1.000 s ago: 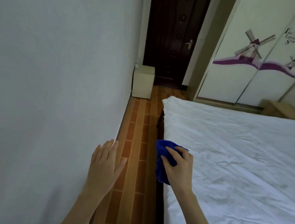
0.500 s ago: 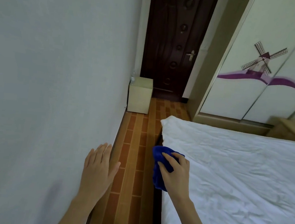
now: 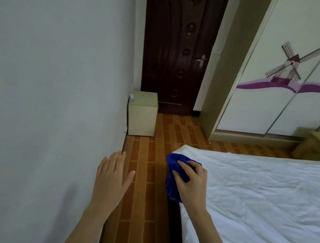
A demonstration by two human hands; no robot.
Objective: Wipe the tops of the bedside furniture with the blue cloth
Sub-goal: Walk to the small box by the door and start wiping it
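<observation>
The blue cloth (image 3: pixel 174 162) is bunched in the right hand (image 3: pixel 192 184), whose grip is curled around it, with the fingers lying over the top of the bundle. Hand and cloth are in the air over the near corner of the bed (image 3: pixel 254 207), at its edge beside the strip of floor (image 3: pixel 146 178). The left hand (image 3: pixel 111 179) has a wide grip with straight fingers and holds nothing. It is close beside the wall (image 3: pixel 51 92), and I cannot tell if it touches it. The small cabinet (image 3: pixel 142 118) stands against the wall next to the dark door (image 3: pixel 176 55), well apart from both hands. A small clear thing is at the back corner of its top, too small to name. A second wooden piece of furniture (image 3: pixel 319 143) shows at the right edge, beyond the bed and also far from the cloth. As I judge it, the wiping itself is not yet begun here: the cloth is ready in the hand, but it touches no furniture top. What is left seems to be nearly everything: to reach the cabinet, wipe its top, and then do the same at the other piece.
</observation>
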